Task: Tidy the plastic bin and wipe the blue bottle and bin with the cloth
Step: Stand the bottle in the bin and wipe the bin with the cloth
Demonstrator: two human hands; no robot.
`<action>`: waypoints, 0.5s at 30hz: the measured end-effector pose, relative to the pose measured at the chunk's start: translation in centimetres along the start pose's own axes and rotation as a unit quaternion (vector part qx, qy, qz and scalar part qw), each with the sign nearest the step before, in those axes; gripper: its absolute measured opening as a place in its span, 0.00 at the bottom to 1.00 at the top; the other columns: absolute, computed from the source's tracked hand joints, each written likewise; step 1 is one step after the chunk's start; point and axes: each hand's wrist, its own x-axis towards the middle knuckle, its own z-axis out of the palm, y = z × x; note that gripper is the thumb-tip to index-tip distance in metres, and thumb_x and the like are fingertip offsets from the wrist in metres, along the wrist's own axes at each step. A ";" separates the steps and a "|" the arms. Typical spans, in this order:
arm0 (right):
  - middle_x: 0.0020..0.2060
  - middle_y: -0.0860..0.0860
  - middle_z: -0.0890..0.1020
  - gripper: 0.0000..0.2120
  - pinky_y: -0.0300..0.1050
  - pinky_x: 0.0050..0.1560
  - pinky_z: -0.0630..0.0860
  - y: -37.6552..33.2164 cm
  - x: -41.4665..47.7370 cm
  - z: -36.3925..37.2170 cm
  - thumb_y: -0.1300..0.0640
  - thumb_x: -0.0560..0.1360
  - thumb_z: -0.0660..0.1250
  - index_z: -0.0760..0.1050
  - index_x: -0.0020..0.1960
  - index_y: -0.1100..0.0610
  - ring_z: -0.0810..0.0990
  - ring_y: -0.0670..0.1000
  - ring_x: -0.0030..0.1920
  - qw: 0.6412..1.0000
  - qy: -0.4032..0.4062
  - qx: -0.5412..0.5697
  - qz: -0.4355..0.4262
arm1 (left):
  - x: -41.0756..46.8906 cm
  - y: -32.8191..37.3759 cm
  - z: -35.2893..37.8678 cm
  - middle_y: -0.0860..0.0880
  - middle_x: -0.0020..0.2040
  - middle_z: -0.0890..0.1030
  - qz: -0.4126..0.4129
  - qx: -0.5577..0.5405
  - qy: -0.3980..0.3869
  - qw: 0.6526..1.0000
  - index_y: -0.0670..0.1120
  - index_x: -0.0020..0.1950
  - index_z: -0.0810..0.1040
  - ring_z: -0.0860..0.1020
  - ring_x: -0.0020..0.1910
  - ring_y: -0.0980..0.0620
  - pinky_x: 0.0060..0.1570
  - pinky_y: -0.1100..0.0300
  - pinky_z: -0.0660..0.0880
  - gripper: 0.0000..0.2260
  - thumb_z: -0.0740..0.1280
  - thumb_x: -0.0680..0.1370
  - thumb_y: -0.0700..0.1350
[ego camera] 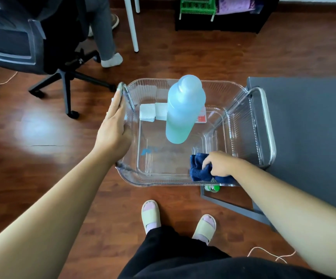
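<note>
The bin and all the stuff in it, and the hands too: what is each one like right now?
plastic bin: upright, steadied on its left side.
blue bottle: standing in the bin, capped.
cloth: bunched, pressed inside the bin's near right corner.
white packets: lying on the bin floor.
left hand: flat against the bin.
right hand: gripping the cloth.

Bin: clear ribbed plastic bin, a small blue mark on its floor near the left wall.
Bottle: tall frosted plastic bottle, pale blue at the cap, shading to aqua green at the base.
Cloth: crumpled dark navy blue cloth in the bin's near right corner.
Packets: two white packets at the bin's far edge.
Label: white and red label.
</note>
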 end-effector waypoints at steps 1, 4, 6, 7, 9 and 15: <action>0.49 0.53 0.79 0.25 0.50 0.45 0.76 -0.6 -0.2 0.3 0.71 0.70 0.57 0.81 0.55 0.49 0.79 0.60 0.49 1.000 -0.010 0.018 -0.010 | 0.1 0.0 0.0 0.61 0.78 0.46 0.000 -0.001 0.001 1.000 0.49 0.79 0.51 0.46 0.76 0.60 0.67 0.72 0.52 0.35 0.55 0.74 0.30; 0.55 0.53 0.79 0.25 0.53 0.53 0.75 -4.9 0.7 1.2 0.69 0.71 0.57 0.80 0.59 0.49 0.78 0.59 0.53 0.996 -0.001 0.046 -0.075 | 0.1 0.1 0.0 0.58 0.79 0.46 -0.001 -0.011 -0.008 1.000 0.48 0.79 0.50 0.47 0.77 0.58 0.75 0.54 0.53 0.35 0.54 0.73 0.31; 0.57 0.53 0.77 0.24 0.51 0.55 0.75 -9.3 1.9 2.0 0.68 0.72 0.58 0.78 0.62 0.49 0.77 0.58 0.55 0.991 0.024 0.055 -0.120 | 0.1 0.1 -0.1 0.57 0.79 0.46 0.009 -0.025 -0.017 1.000 0.47 0.79 0.50 0.46 0.76 0.62 0.73 0.65 0.51 0.36 0.54 0.72 0.31; 0.58 0.53 0.75 0.24 0.49 0.54 0.74 -11.2 2.5 2.5 0.67 0.73 0.59 0.77 0.63 0.49 0.76 0.57 0.55 0.988 0.035 0.053 -0.140 | 0.1 -0.1 -0.3 0.56 0.79 0.45 0.018 -0.033 -0.027 0.999 0.47 0.79 0.49 0.45 0.75 0.64 0.69 0.73 0.50 0.36 0.55 0.72 0.31; 0.58 0.53 0.73 0.22 0.47 0.52 0.72 -13.2 3.2 2.9 0.66 0.73 0.60 0.77 0.63 0.50 0.76 0.58 0.56 0.986 0.038 0.034 -0.160 | 0.2 -0.9 -1.1 0.56 0.79 0.43 0.044 -0.047 -0.069 0.996 0.47 0.79 0.47 0.43 0.75 0.65 0.70 0.71 0.47 0.35 0.56 0.74 0.33; 0.29 0.51 0.70 0.11 0.46 0.35 0.69 -9.2 1.8 1.1 0.65 0.67 0.62 0.71 0.28 0.54 0.72 0.58 0.36 0.994 0.032 -0.037 -0.097 | 0.4 -3.2 -3.1 0.53 0.79 0.48 0.119 0.079 -0.118 0.983 0.47 0.79 0.49 0.48 0.77 0.56 0.75 0.50 0.48 0.28 0.53 0.80 0.52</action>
